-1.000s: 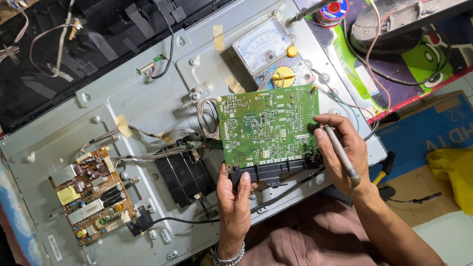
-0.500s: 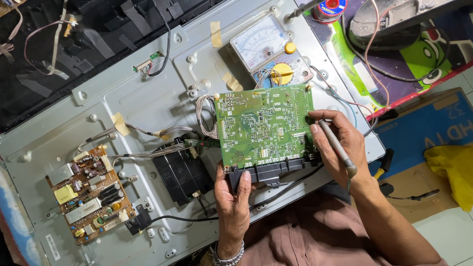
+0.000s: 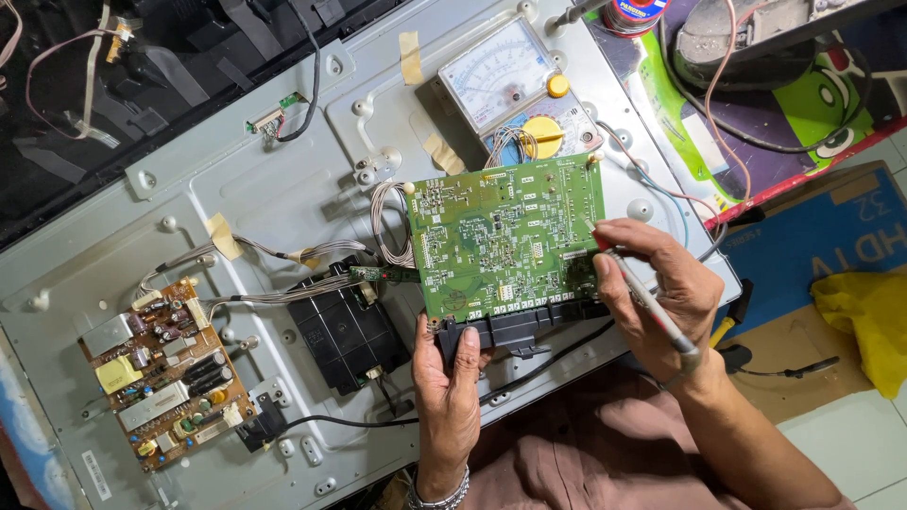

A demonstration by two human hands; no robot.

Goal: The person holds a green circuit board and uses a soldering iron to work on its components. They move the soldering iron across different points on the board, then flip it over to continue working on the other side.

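Observation:
My left hand [image 3: 450, 387] grips the black connector edge at the bottom of a green circuit board [image 3: 501, 236] and holds it tilted up over the grey metal back panel [image 3: 274, 198] of a flat screen. My right hand [image 3: 661, 297] holds a red and grey test probe [image 3: 642, 288] like a pen, its tip touching the board's right edge. A bundle of thin grey wires [image 3: 383, 222] loops from the board's left side.
An analogue multimeter [image 3: 515, 90] with a yellow dial lies behind the board. A brown power board [image 3: 165, 373] sits at the panel's left. A black module [image 3: 342, 326] lies left of my hand. A yellow cloth [image 3: 864, 321] and blue carton [image 3: 822, 236] are at right.
The view has shifted slightly. My right hand has kept the probe at the board's right edge, moving it a little. My left hand still holds the board.

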